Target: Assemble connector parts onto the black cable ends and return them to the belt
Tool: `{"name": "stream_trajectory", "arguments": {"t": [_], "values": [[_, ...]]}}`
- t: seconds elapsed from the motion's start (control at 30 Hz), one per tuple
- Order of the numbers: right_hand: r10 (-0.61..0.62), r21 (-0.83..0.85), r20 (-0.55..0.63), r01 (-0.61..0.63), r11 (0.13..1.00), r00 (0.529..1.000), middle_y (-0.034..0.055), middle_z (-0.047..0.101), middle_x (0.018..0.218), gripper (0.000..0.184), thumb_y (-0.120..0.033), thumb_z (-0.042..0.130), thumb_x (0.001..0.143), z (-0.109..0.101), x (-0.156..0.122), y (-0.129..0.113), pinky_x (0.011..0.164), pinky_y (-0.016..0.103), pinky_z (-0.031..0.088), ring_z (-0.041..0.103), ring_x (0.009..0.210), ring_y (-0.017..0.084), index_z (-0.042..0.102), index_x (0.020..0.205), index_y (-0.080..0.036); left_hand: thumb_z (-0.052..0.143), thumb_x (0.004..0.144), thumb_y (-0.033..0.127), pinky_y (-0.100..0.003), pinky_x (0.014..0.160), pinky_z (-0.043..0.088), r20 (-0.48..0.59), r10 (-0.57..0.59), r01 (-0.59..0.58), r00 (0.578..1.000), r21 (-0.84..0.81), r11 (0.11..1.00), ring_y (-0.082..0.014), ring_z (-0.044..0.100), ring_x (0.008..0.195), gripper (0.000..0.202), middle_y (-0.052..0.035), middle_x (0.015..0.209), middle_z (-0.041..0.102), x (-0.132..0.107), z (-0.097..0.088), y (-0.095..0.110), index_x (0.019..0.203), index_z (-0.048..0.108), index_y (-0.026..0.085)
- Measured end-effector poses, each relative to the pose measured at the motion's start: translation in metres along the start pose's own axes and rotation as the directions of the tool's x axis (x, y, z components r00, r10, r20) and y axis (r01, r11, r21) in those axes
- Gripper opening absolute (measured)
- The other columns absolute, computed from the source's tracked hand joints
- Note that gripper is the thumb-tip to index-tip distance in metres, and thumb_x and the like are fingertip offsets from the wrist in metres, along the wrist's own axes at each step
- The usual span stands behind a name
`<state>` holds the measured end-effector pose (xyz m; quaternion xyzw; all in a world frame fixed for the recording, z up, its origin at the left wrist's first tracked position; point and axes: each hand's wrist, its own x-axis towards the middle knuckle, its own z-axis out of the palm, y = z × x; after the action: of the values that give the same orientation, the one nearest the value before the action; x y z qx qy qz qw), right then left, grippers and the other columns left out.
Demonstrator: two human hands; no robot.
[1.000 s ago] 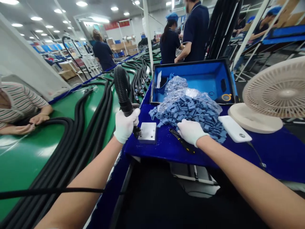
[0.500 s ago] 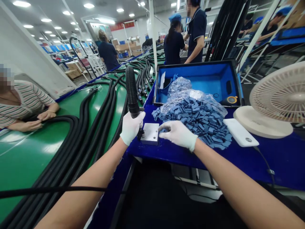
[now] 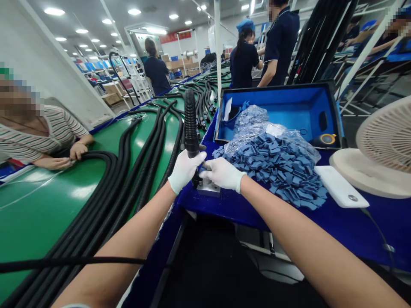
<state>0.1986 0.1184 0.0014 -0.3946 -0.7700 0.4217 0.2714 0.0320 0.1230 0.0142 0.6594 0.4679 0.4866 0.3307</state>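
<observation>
My left hand (image 3: 185,171), in a white glove, grips a black corrugated conduit (image 3: 191,122) upright near its lower end. The conduit's fitting sits just above a square metal block (image 3: 210,190) on the blue-covered bench. My gloved right hand (image 3: 222,174) is right next to the left, and its fingertips pinch a small blue piece (image 3: 202,169) at the conduit's end. Much of the block and fitting is hidden behind my hands. To the right lies a heap of matching blue pieces (image 3: 276,171) on a clear plastic bag.
A blue foam-lined case (image 3: 276,96) stands behind the heap, with a white fan (image 3: 385,145) and white pad (image 3: 340,186) to the right. Left of the bench, black conduits lie on a green conveyor belt (image 3: 64,201), where a co-worker's hands (image 3: 56,162) rest on one.
My right hand has moved left from the heap to the conduit's end, bringing a blue piece. Both hands are now close together above the metal block.
</observation>
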Motion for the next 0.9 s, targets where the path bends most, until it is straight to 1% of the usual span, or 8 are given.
{"name": "stream_trajectory", "arguments": {"t": [0.13, 0.27, 0.4, 0.47, 0.57, 0.63, 0.77, 0.9], "values": [[-0.009, -0.045, 0.032, 0.010, 0.999, 0.999, -0.0023, 0.057, 0.057, 0.030, -0.036, 0.075, 0.082, -0.001, 0.012, 0.007, 0.056, 0.024, 0.036, 0.050, 0.055, 0.011, 0.063, 0.063, -0.015, 0.069, 0.086, 0.038, -0.032, 0.079, 0.050, 0.038, -0.049, 0.053, 0.998, -0.103, 0.993, -0.0189, 0.062, 0.081, 0.039, -0.0053, 0.087, 0.067, 0.000, -0.001, 0.002, 0.116, 0.067, 0.012], [-0.004, -0.081, 0.024, 0.006, 0.997, 1.000, -0.0021, 0.059, 0.060, 0.038, -0.050, 0.074, 0.082, -0.001, 0.016, 0.016, 0.055, 0.023, 0.036, 0.050, 0.057, 0.011, 0.071, 0.069, -0.014, 0.069, 0.086, 0.042, -0.033, 0.079, 0.052, 0.053, -0.113, 0.121, 0.992, -0.184, 0.976, -0.0204, 0.064, 0.081, 0.043, -0.0036, 0.082, 0.066, -0.002, -0.001, 0.006, 0.119, 0.065, 0.013], [0.006, -0.129, -0.005, -0.007, 0.992, 1.000, -0.0012, 0.060, 0.059, 0.043, -0.056, 0.072, 0.083, -0.002, 0.013, 0.016, 0.053, 0.023, 0.037, 0.050, 0.053, 0.011, 0.075, 0.074, -0.014, 0.068, 0.088, 0.045, -0.033, 0.078, 0.053, 0.049, -0.062, 0.068, 0.997, -0.145, 0.987, -0.0206, 0.065, 0.081, 0.036, -0.0051, 0.084, 0.067, -0.003, -0.005, 0.012, 0.107, 0.065, 0.014], [0.002, -0.140, 0.001, -0.002, 0.990, 1.000, -0.0005, 0.063, 0.061, 0.042, -0.056, 0.071, 0.083, -0.002, 0.010, 0.014, 0.054, 0.023, 0.040, 0.053, 0.055, 0.012, 0.077, 0.078, -0.015, 0.067, 0.089, 0.047, -0.033, 0.076, 0.054, -0.030, -0.046, 0.041, 0.999, -0.157, 0.987, -0.0193, 0.065, 0.077, 0.036, -0.0059, 0.086, 0.067, -0.008, -0.017, 0.013, 0.104, 0.061, 0.015], [-0.020, -0.127, 0.021, 0.022, 0.992, 1.000, 0.0019, 0.070, 0.072, 0.036, -0.051, 0.070, 0.085, -0.001, 0.002, 0.012, 0.062, 0.023, 0.045, 0.062, 0.068, 0.016, 0.078, 0.085, -0.016, 0.067, 0.087, 0.048, -0.032, 0.069, 0.055, -0.183, -0.120, 0.083, 0.976, -0.202, 0.976, -0.0181, 0.065, 0.073, 0.041, -0.0071, 0.093, 0.065, -0.029, -0.055, 0.005, 0.110, 0.055, 0.016], [-0.038, -0.100, 0.037, 0.041, 0.994, 0.999, 0.0038, 0.073, 0.082, 0.030, -0.044, 0.067, 0.087, 0.001, -0.001, 0.015, 0.070, 0.025, 0.048, 0.065, 0.077, 0.018, 0.078, 0.090, -0.017, 0.068, 0.085, 0.048, -0.029, 0.063, 0.054, -0.235, -0.209, 0.187, 0.949, -0.113, 0.976, -0.0170, 0.065, 0.070, 0.042, -0.0067, 0.093, 0.065, -0.056, -0.092, -0.004, 0.110, 0.053, 0.017], [-0.047, -0.126, 0.054, 0.054, 0.991, 0.997, 0.0035, 0.074, 0.087, 0.025, -0.039, 0.063, 0.088, 0.006, 0.002, 0.027, 0.073, 0.026, 0.048, 0.065, 0.077, 0.018, 0.078, 0.093, -0.019, 0.069, 0.082, 0.046, -0.028, 0.057, 0.051, -0.266, -0.416, 0.457, 0.869, 0.112, 0.882, -0.0178, 0.063, 0.063, 0.038, -0.0049, 0.082, 0.067, -0.126, -0.161, -0.015, 0.104, 0.058, 0.017], [-0.029, -0.333, 0.029, 0.037, 0.942, 0.999, 0.0003, 0.074, 0.081, 0.022, -0.039, 0.063, 0.087, 0.012, 0.006, 0.031, 0.066, 0.027, 0.045, 0.065, 0.071, 0.017, 0.078, 0.089, -0.023, 0.072, 0.076, 0.043, -0.032, 0.067, 0.054, -0.218, -0.558, 0.599, 0.801, 0.274, 0.752, -0.0266, 0.070, 0.081, 0.038, -0.0103, 0.091, 0.074, -0.182, -0.198, -0.014, 0.101, 0.070, 0.016]]}}
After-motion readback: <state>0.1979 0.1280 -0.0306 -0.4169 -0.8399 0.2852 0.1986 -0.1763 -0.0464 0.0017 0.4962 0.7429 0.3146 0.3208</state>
